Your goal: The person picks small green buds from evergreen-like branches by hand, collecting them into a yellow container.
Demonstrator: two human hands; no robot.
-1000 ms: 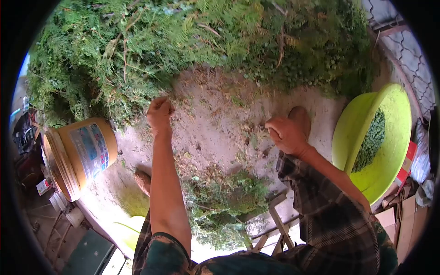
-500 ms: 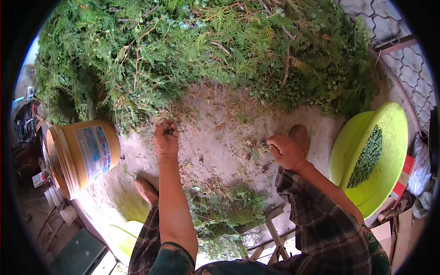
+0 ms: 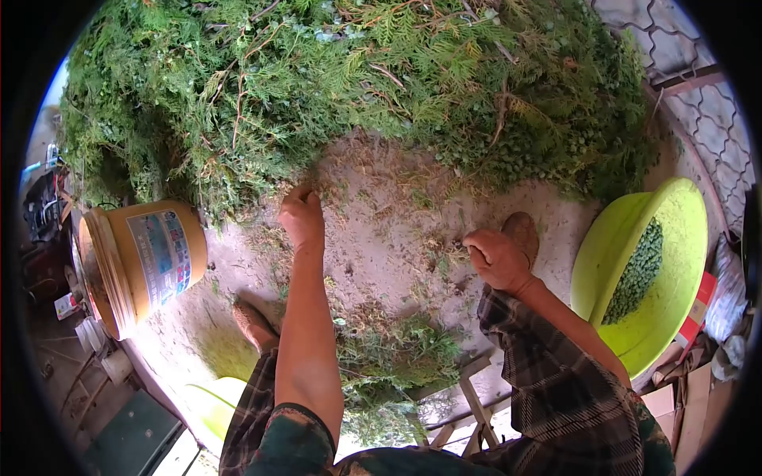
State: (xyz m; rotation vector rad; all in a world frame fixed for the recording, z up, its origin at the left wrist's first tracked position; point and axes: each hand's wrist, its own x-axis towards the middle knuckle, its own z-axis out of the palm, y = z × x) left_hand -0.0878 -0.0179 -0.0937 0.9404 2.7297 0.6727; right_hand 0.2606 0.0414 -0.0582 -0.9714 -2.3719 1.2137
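Left hand [image 3: 302, 217]: fingers curled together at the near edge of the green branch pile [image 3: 349, 87], touching its sprigs.
Right hand [image 3: 495, 258]: fingers closed in a fist; contents cannot be told.
Green basin [image 3: 679, 238]: right, holds green berries [image 3: 635, 271].
Yellow bucket [image 3: 147, 258]: left, tipped sideways.

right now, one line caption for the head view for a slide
Left hand reaches to the edge of a heap of green cuttings; right hand closed near a green basin.

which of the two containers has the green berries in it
The lime green basin on the person's right, tilted, holds the heap of green berries. The orange bucket on the left shows no berries.
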